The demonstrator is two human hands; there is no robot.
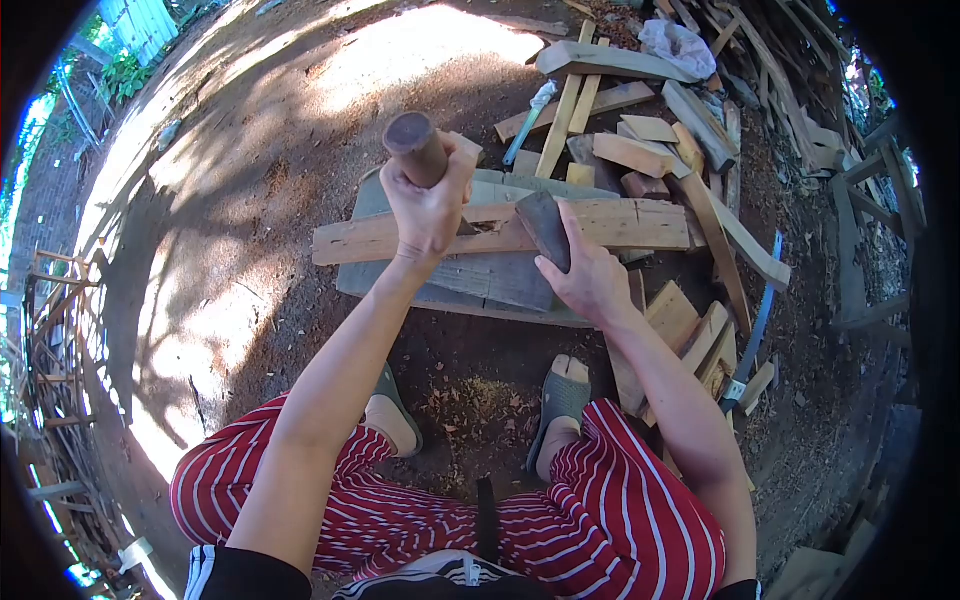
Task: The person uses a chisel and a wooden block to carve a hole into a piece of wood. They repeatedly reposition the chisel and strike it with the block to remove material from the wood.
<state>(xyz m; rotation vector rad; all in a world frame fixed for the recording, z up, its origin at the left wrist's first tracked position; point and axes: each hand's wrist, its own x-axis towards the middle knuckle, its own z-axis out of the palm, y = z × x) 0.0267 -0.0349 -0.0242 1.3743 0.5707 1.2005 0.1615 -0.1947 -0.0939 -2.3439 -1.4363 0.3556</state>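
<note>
A long wooden plank [620, 222] lies across a grey wooden block [490, 275] in front of me. My left hand [432, 205] is closed around the thick round handle of a chisel [412, 140], which stands upright with its lower end at a small dark notch [484, 227] in the plank. To the right, my right hand [592, 278] grips a dark wooden block [545, 230], held over the plank, apart from the chisel handle. Part of the blade is hidden by my left hand.
Wood offcuts [635, 155] are piled beyond and right of the plank. A handsaw [765, 310] lies at the right, and a teal-handled tool [530, 120] farther back. A plastic bag [678, 48] rests on the pile. Shavings [480, 405] cover the ground between my feet.
</note>
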